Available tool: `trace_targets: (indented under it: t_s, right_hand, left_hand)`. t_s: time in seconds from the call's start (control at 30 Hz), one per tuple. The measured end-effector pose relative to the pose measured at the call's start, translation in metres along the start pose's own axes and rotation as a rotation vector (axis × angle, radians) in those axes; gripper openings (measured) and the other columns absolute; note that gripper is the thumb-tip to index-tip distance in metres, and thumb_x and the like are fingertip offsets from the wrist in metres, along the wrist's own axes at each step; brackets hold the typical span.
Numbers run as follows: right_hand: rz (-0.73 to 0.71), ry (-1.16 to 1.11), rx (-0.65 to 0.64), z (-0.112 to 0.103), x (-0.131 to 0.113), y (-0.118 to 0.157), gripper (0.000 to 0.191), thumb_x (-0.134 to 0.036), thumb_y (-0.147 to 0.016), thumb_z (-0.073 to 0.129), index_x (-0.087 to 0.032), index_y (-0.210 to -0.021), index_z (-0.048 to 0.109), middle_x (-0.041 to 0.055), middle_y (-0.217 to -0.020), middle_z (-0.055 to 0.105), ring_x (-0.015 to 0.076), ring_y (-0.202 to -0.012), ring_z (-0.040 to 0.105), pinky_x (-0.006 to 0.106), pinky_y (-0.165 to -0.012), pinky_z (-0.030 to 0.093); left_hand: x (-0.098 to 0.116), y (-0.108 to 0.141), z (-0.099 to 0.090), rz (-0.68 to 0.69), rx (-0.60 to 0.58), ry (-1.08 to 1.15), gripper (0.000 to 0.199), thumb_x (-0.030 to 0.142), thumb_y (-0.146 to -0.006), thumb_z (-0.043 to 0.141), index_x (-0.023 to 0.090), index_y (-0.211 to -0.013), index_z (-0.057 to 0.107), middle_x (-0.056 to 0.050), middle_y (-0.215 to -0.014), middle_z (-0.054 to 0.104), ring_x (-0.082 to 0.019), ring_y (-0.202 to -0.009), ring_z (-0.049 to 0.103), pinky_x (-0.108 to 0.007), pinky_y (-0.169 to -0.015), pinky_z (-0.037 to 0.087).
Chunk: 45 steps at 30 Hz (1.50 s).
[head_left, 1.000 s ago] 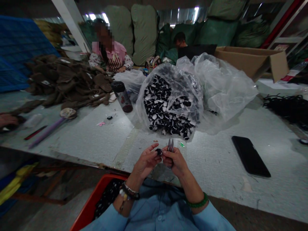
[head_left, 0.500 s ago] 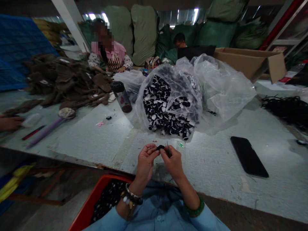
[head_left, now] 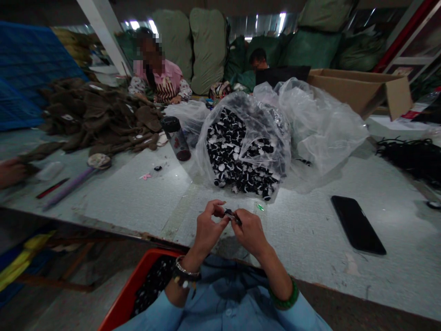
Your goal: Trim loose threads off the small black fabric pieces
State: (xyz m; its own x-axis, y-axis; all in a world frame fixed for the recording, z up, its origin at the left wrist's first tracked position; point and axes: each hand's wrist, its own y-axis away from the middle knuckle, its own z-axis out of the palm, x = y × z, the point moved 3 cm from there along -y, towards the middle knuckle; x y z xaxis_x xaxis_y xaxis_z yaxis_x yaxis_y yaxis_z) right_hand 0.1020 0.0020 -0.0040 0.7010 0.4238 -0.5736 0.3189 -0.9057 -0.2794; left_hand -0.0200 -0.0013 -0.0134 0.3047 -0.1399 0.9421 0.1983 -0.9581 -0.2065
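Observation:
Just above the near part of the table, my left hand (head_left: 208,226) pinches a small black fabric piece (head_left: 228,212) between thumb and fingers. Close against it, my right hand (head_left: 251,232) is closed around a small dark pointed metal tool (head_left: 237,220), which looks like thread snips. Its tip points left and meets the black piece; my fingers partly hide both. Beyond my hands, a clear plastic bag (head_left: 203,156) lies open towards me, full of small black-and-white pieces (head_left: 225,161). Below on the left, an orange bin (head_left: 119,294) holds similar dark pieces.
A phone (head_left: 358,225) lies right on the table (head_left: 303,230). Leftward are a dark-lidded bottle (head_left: 177,142), a purple-handled stick (head_left: 70,188), a red pen (head_left: 51,188) and brown fabric pieces (head_left: 103,112). Another person's hand (head_left: 12,172) is far left; two people sit across. A cardboard box (head_left: 347,87) stands behind.
The tool has swung from upright to pointing left at the black piece. My left fingers have lifted and spread slightly around it. The view has shifted slightly.

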Motion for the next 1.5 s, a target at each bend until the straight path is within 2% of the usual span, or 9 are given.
trace_targets:
  t_s: [0.23,0.37,0.5,0.8,0.97,1.1,1.27,1.4,1.5]
  right_hand:
    - [0.117,0.026,0.150,-0.002,0.003,-0.003,0.011,-0.017,-0.075,0.041,-0.016,-0.068,0.049,0.0029,-0.064,0.054,0.0135,-0.059,0.050,0.022,-0.056,0.033]
    - [0.116,-0.020,0.253,-0.001,0.002,-0.004,0.009,-0.016,-0.075,0.042,-0.015,-0.079,0.050,0.0055,-0.076,0.056,0.0151,-0.069,0.052,0.023,-0.062,0.036]
    - [0.058,0.002,0.174,0.004,-0.002,-0.003,0.013,-0.010,-0.074,0.041,-0.015,-0.079,0.051,0.0052,-0.074,0.058,0.0152,-0.070,0.054,0.023,-0.061,0.036]
    - [0.060,0.050,0.152,0.006,-0.005,0.001,0.010,-0.013,-0.071,0.043,-0.015,-0.076,0.051,0.0056,-0.072,0.058,0.0161,-0.068,0.054,0.023,-0.059,0.036]
    - [0.091,0.078,0.201,0.003,0.001,-0.003,0.010,-0.014,-0.073,0.042,-0.014,-0.076,0.052,0.0063,-0.071,0.058,0.0162,-0.069,0.054,0.024,-0.060,0.036]
    - [0.077,0.047,0.193,0.004,0.000,-0.003,0.015,-0.010,-0.073,0.039,-0.013,-0.078,0.052,0.0075,-0.073,0.057,0.0165,-0.070,0.053,0.024,-0.060,0.036]
    - [0.169,-0.461,0.179,0.007,0.002,-0.004,0.009,-0.014,-0.072,0.042,-0.015,-0.069,0.050,0.0012,-0.060,0.051,0.0115,-0.055,0.047,0.023,-0.052,0.035]
    - [0.408,-1.297,-0.009,0.021,0.010,-0.004,0.010,-0.024,-0.070,0.051,-0.016,-0.065,0.046,-0.0066,-0.046,0.040,0.0030,-0.033,0.025,0.016,-0.032,0.019]
    - [0.444,-1.689,-0.177,0.028,0.011,-0.002,0.013,-0.023,-0.066,0.058,-0.015,-0.066,0.048,-0.0081,-0.044,0.039,-0.0001,-0.031,0.016,0.014,-0.030,0.011]
  left_hand:
    - [0.011,0.011,0.005,0.250,0.092,-0.197,0.013,0.016,-0.066,0.053,0.022,-0.077,0.059,-0.002,-0.075,0.061,-0.016,-0.073,0.055,-0.028,-0.072,0.041]
    - [0.014,0.012,0.009,0.190,0.161,-0.121,0.012,0.017,-0.066,0.054,0.022,-0.076,0.057,-0.001,-0.071,0.060,-0.015,-0.069,0.056,-0.027,-0.070,0.041]
    - [0.008,0.003,0.001,0.113,0.227,-0.101,0.020,0.019,-0.064,0.057,0.021,-0.083,0.053,0.001,-0.070,0.059,-0.015,-0.069,0.056,-0.029,-0.073,0.041]
    - [0.004,0.002,0.002,0.226,0.089,-0.224,0.026,0.015,-0.066,0.053,0.021,-0.091,0.053,-0.004,-0.086,0.061,-0.017,-0.081,0.055,-0.029,-0.076,0.040]
    - [0.009,0.003,0.003,0.075,0.159,-0.104,0.025,0.017,-0.063,0.057,0.020,-0.087,0.051,-0.001,-0.074,0.060,-0.017,-0.075,0.056,-0.031,-0.075,0.039]
    - [0.002,-0.002,0.007,-0.206,0.033,0.393,0.038,0.016,-0.060,0.061,0.018,-0.091,0.039,0.003,-0.064,0.059,-0.013,-0.062,0.057,-0.030,-0.068,0.042]
    - [-0.002,-0.002,0.010,-0.416,-0.063,0.804,0.033,0.014,-0.061,0.059,0.016,-0.088,0.039,0.001,-0.065,0.058,-0.009,-0.059,0.055,-0.021,-0.059,0.041]
    - [0.001,0.000,0.014,-0.450,-0.121,0.955,0.034,0.010,-0.061,0.060,0.016,-0.088,0.041,0.002,-0.065,0.058,-0.008,-0.059,0.055,-0.019,-0.058,0.041]
    - [0.000,0.002,0.016,-0.500,-0.115,1.036,0.038,0.006,-0.059,0.061,0.016,-0.089,0.040,0.002,-0.064,0.058,-0.009,-0.061,0.056,-0.019,-0.060,0.043]
